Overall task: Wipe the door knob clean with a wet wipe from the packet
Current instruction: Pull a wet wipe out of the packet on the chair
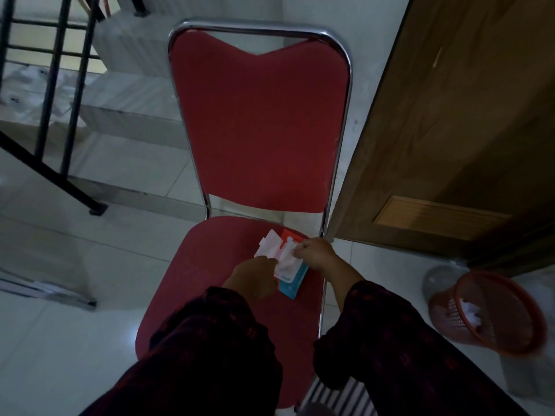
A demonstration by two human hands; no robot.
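Note:
A blue and orange wet-wipe packet (292, 285) lies on the seat of a red chair (216, 259), its white flap (268, 246) folded open to the left. My left hand (255, 276) presses on the packet's left side. My right hand (315, 253) pinches a white wipe (286, 259) that sticks up out of the packet's opening. The brown wooden door (450, 130) stands at the right; its knob is out of view.
An orange mesh waste basket (495, 313) with crumpled white paper stands on the floor at the right, beside the door. A staircase with a black railing (51, 94) rises at the left. The floor is pale tile (75, 340).

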